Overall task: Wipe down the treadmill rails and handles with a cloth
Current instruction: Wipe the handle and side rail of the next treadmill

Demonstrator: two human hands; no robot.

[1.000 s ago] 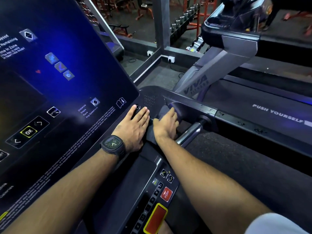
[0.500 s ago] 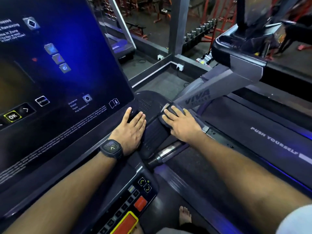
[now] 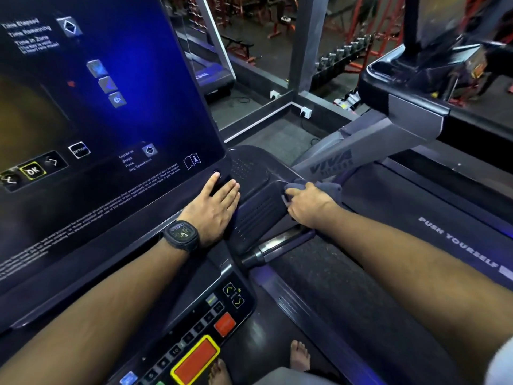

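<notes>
Cloth (image 3: 329, 188): soft grey fabric. Console panel (image 3: 116, 112): glossy, smooth. Handle housing (image 3: 258, 215): matt ribbed plastic, apparently. Handle bar (image 3: 274, 243): bright polished metal. Belt (image 3: 333, 287): rough, matt.

— How much of the cloth (image 3: 329, 188) shows?
— Only its far edge; the right hand (image 3: 308, 208) covers the rest, fingertips tucked out of sight.
— Small print on the screen (image 3: 111, 120)?
— Too blurred to read.

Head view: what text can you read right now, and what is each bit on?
"Time Elapsed", "Time Remaining", "Time in Zone": console screen, top left.
"OK", "OPTION": screen, lower left.
"Distance", "Steps", "Pace", "Avg Speed": screen, lower middle.
"VIVA": neighbouring treadmill's upright.
"PUSH YOURSELF": its side rail.
Screen fine print, keypad labels: too small or blurred.
</notes>
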